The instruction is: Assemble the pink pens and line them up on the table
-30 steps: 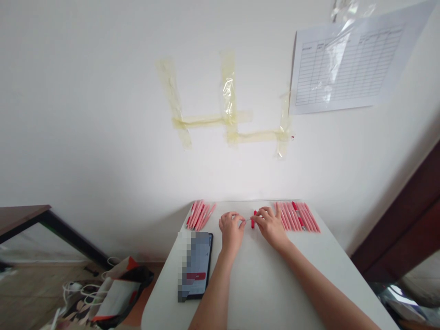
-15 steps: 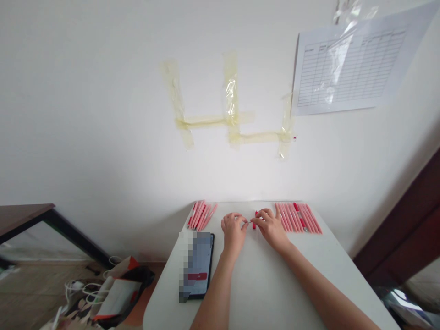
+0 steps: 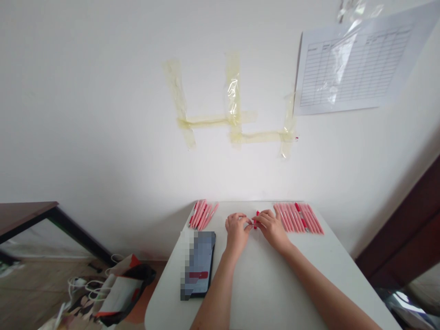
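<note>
My left hand (image 3: 238, 229) and my right hand (image 3: 271, 228) meet over the far part of the white table (image 3: 264, 284), fingertips pinched close together. Between them is a thin, dark, small piece, too small to name. A red pen part (image 3: 257, 213) lies on the tabletop just beyond the fingertips, half covered by the right hand's fingers. Beside my right hand, several pink pens (image 3: 287, 217) lie in a neat row, with a red pen (image 3: 301, 216) among them. To the left of my left hand sits a looser bunch of pink and red pens (image 3: 202, 214).
A phone (image 3: 202, 261) lies on the table left of my left forearm. The table's far edge meets a white wall (image 3: 103, 114) with yellowish tape (image 3: 206, 122) and a taped printed sheet (image 3: 354, 68). Bags (image 3: 120, 293) stand on the floor beside a dark desk (image 3: 27, 220).
My left hand has shifted slightly right, and the fingertips of both hands are closer together. Less of the thin piece shows between them. The view has moved a little.
</note>
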`<state>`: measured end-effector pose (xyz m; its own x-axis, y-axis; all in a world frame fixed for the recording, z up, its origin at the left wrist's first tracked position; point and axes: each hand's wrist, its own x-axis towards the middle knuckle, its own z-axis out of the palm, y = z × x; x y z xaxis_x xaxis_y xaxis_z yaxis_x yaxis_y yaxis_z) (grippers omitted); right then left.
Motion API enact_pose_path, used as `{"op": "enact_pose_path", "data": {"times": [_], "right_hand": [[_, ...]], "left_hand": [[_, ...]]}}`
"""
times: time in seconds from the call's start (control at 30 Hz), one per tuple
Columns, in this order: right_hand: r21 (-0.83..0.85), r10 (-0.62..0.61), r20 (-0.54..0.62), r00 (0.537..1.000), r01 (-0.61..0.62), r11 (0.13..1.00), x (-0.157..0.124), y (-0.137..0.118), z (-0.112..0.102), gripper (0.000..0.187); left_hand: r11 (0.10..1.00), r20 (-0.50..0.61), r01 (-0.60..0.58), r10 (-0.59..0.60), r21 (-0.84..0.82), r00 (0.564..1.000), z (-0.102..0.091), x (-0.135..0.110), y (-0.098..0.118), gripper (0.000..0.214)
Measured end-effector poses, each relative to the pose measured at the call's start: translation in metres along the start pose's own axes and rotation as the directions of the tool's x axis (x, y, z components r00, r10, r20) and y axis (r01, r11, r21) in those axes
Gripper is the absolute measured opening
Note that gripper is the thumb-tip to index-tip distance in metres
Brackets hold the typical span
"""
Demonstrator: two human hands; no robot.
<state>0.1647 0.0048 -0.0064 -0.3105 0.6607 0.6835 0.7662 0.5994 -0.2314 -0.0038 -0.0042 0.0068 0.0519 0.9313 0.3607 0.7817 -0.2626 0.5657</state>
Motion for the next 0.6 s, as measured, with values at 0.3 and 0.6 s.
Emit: {"op": "enact_pose_path", "data": {"times": [0.3, 0.6], "right_hand": [[0.07, 0.026, 0.009, 1.0, -0.026, 0.997, -0.004, 0.016, 0.003, 0.034], [-0.074, 0.058, -0.038, 0.998, -0.06, 0.995, -0.004, 0.02, 0.002, 0.021]], "left_hand": [[0.999, -0.012, 0.04, -0.04, -0.006, 0.999, -0.003, 0.001, -0.001, 0.01], [0.998, -0.015, 0.056, -0.056, -0.003, 0.998, -0.002, 0.002, -0.003, 0.011]]}}
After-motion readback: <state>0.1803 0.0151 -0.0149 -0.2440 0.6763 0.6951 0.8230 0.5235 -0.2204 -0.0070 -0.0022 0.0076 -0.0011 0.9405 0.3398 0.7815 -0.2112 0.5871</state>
